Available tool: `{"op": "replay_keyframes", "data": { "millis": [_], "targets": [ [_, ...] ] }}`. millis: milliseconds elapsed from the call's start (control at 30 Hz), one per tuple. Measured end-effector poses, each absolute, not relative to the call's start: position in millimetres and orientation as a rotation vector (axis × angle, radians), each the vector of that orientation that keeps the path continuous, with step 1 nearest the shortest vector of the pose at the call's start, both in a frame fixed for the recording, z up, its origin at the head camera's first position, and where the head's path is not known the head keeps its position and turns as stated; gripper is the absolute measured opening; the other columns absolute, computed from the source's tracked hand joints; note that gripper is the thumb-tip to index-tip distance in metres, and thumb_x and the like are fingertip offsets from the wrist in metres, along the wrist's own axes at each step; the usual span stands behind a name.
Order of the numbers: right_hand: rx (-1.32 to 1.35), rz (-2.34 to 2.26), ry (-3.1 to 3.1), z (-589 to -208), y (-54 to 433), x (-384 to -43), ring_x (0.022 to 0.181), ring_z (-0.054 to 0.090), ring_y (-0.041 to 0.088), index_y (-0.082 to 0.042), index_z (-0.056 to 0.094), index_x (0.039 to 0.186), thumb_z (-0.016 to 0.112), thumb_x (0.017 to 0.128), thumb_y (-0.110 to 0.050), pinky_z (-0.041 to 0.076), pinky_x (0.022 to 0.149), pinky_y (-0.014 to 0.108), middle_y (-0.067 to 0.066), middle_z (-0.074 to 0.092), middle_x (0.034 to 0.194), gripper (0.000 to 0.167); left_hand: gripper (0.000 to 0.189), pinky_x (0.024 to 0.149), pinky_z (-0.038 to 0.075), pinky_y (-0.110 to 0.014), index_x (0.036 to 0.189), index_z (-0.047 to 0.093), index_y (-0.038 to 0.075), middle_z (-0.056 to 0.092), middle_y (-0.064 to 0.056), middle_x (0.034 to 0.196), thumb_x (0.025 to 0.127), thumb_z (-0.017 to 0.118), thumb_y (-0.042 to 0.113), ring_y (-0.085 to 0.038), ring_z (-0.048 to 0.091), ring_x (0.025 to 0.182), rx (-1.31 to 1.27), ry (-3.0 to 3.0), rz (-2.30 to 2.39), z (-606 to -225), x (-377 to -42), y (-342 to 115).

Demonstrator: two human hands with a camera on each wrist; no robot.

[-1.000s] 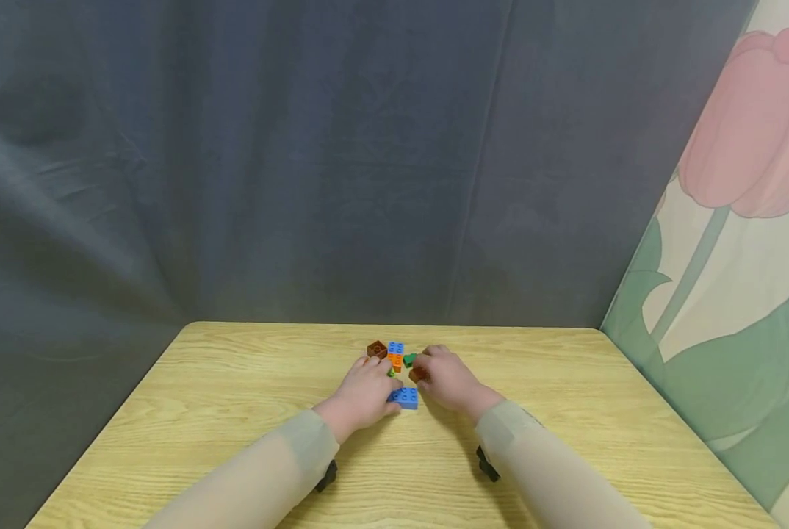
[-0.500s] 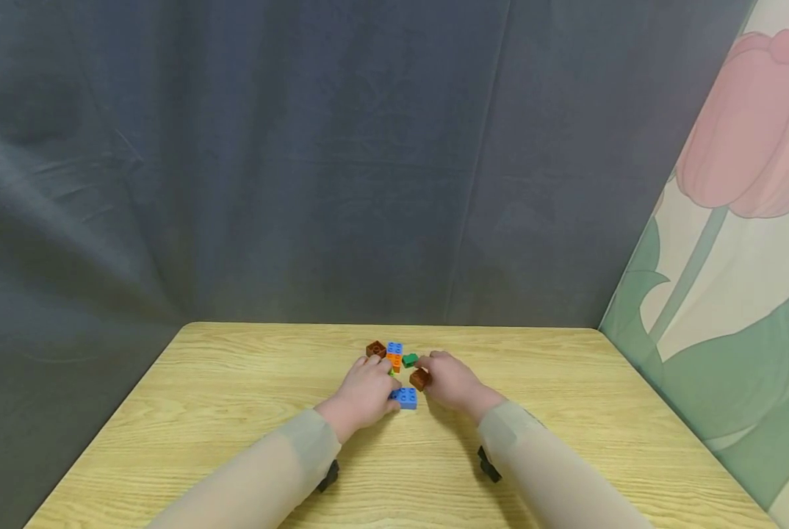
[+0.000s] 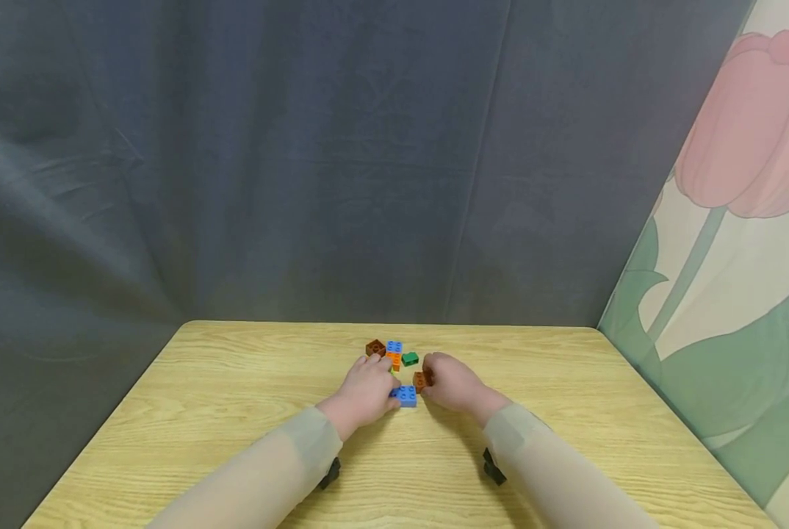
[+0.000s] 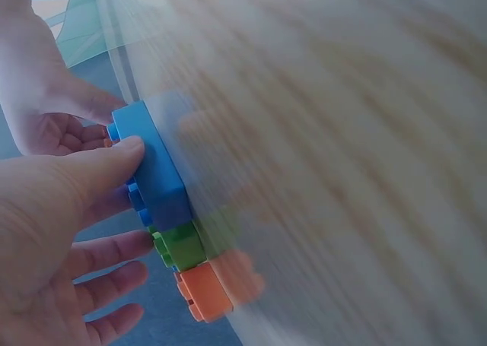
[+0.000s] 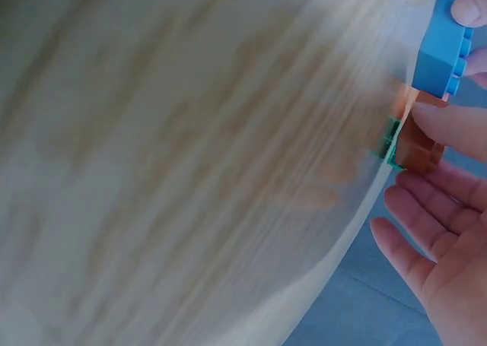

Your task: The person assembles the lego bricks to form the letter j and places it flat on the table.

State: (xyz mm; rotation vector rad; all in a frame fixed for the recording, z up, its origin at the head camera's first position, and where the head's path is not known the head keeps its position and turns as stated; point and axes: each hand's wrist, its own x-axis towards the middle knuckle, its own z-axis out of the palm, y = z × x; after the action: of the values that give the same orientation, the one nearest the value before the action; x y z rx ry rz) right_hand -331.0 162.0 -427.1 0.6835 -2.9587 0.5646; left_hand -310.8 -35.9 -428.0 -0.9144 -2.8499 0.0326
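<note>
My left hand (image 3: pixel 364 389) pinches a long blue brick (image 3: pixel 405 396) flat on the table; in the left wrist view the thumb lies on its near side. To the right, my right hand (image 3: pixel 457 383) pinches a brown brick (image 3: pixel 419 381), its thumb across the side of the brown brick (image 5: pixel 417 142) in the right wrist view. That brick stands just off the blue one's right end. Beyond the left fingers, a lime green brick (image 4: pixel 181 246) and an orange brick (image 4: pixel 205 291) show in the left wrist view. The left fingers partly hide the lime brick in the head view.
Behind the hands sit a small blue brick (image 3: pixel 394 346), a dark green brick (image 3: pixel 410 358) and another brown brick (image 3: pixel 375 348). The wooden table (image 3: pixel 236 411) ends at a dark curtain (image 3: pixel 341 184); a tulip-painted wall (image 3: pixel 732 294) stands at right.
The right forefinger has drawn back from beside the dark green brick and come down on the brown brick. That brick has turned straighter. The left hand stays on the long blue brick.
</note>
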Motion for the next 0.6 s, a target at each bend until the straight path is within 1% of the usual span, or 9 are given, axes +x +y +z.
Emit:
{"op": "replay_keyframes", "data": {
  "millis": [200,433,600],
  "targets": [
    [0.605,0.680,-2.953,-422.1,164.0,-325.9,0.073,0.050,0.018,-0.007,0.058,0.092,0.079,0.083,-0.008,0.046,0.068,0.036,0.000,0.054,0.083,0.024,0.034,0.086,0.039,-0.039,0.114,0.077,0.024,0.056,0.002,0.104,0.088,0.073,0.046,-0.017,0.044,0.094,-0.899,-2.870,0.012,-428.0,-310.7,-35.3],
    [0.653,0.750,-2.938,-418.9,165.7,-323.6,0.081,0.056,0.015,-0.012,0.064,0.103,0.077,0.086,-0.013,0.049,0.073,0.036,-0.003,0.059,0.091,0.021,0.034,0.091,0.040,-0.043,0.114,0.077,0.024,0.055,0.002,0.105,0.088,0.073,0.046,-0.018,0.045,0.096,-0.894,-2.877,0.003,-426.1,-310.9,-34.9],
    [0.719,0.790,-2.921,-417.1,163.9,-321.8,0.080,0.054,0.016,-0.011,0.068,0.108,0.078,0.085,-0.010,0.047,0.073,0.036,-0.002,0.058,0.091,0.026,0.033,0.085,0.039,-0.039,0.112,0.077,0.024,0.053,0.003,0.100,0.088,0.073,0.045,-0.017,0.043,0.091,-0.905,-2.866,0.003,-426.5,-311.4,-34.6]
  ]
}}
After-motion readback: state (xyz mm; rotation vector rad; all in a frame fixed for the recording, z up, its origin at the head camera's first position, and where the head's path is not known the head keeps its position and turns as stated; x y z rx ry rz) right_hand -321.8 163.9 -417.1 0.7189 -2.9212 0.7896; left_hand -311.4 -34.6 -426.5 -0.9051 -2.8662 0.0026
